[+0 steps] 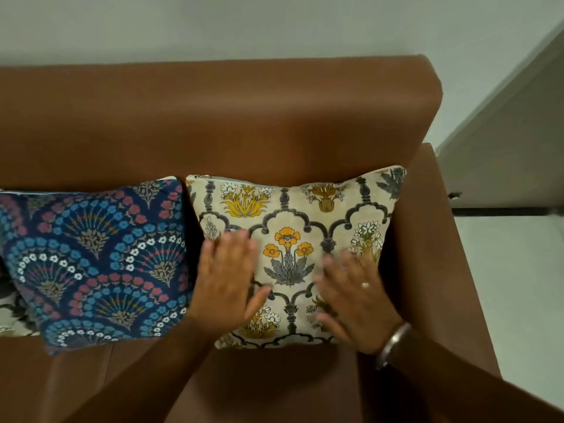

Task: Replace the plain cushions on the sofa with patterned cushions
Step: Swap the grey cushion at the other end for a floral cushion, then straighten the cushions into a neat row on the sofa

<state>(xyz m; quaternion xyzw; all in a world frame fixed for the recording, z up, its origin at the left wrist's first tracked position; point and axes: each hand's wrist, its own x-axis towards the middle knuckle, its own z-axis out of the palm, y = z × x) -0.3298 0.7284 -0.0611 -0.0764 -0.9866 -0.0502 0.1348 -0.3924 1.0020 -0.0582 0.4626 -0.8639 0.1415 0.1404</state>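
A cream cushion with yellow flowers and grey arches leans against the back of the brown sofa, at its right end beside the armrest. My left hand lies flat on its left half, fingers spread. My right hand, with a ring and a wrist bangle, lies flat on its lower right part. Both hands are blurred by motion and hold nothing. A dark blue cushion with blue and red fan patterns leans right next to it on the left. No plain cushion is in view.
The edge of another pale patterned cushion shows at the far left. The sofa's right armrest borders a pale tiled floor. A light wall rises behind the sofa.
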